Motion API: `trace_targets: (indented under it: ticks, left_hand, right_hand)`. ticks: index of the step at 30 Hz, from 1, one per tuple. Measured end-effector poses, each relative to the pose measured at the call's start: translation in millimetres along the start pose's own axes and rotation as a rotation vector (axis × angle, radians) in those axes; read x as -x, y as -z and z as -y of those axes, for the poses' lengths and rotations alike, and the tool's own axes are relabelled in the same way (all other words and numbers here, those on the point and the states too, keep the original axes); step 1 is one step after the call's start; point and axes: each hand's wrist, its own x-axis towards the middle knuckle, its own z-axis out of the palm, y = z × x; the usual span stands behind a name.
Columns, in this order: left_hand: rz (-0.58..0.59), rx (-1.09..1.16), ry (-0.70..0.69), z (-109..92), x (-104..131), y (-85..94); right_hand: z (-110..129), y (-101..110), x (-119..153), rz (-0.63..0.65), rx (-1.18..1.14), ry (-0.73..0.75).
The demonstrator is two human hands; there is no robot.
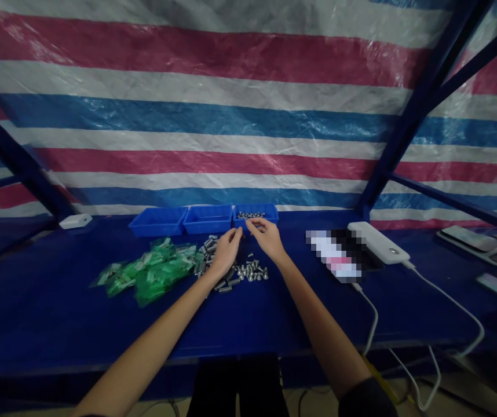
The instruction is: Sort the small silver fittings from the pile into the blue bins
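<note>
My left hand (227, 250) and my right hand (267, 238) meet in front of the blue bins, fingertips close together. Each is closed in a pinch; whatever lies between the fingers is too small to make out. Under and beside my left hand is a heap of grey metal cylinders (223, 288), partly hidden by it. Just below my right hand lies a small pile of shiny metal screws (255, 271). Left of the cylinders are several green plastic bags (161, 272) with small pieces inside. The right blue bin (270, 212) holds small metal parts.
Two more blue bins, the middle one (207, 222) and the left one (157, 224), stand along the back. To the right lie a phone (337, 258), a white power bank (376, 242) with cables and a scale-like device (474, 243). A white box (75, 220) sits far left.
</note>
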Motion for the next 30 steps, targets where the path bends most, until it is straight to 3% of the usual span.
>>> trace_targets:
  ticks: [5,12,20,26,30]
  left_hand:
    - [0.000,0.038,-0.009,-1,0,-0.7]
    - [0.038,0.018,-0.055,-8,3,0.6]
    - [0.022,0.020,-0.066,-3,2,2.3]
    - [-0.062,0.041,-0.061,0,-1,4.0]
    - [-0.080,0.022,-0.049,-2,-2,5.5]
  right_hand:
    - [0,-2,0,0.019,-0.179,-0.061]
    - [4,-1,3,0.058,-0.240,-0.051]
    - [2,-1,2,0.095,-0.062,0.067]
    - [9,0,6,0.046,0.220,0.194]
    - [10,0,7,0.035,0.262,0.186]
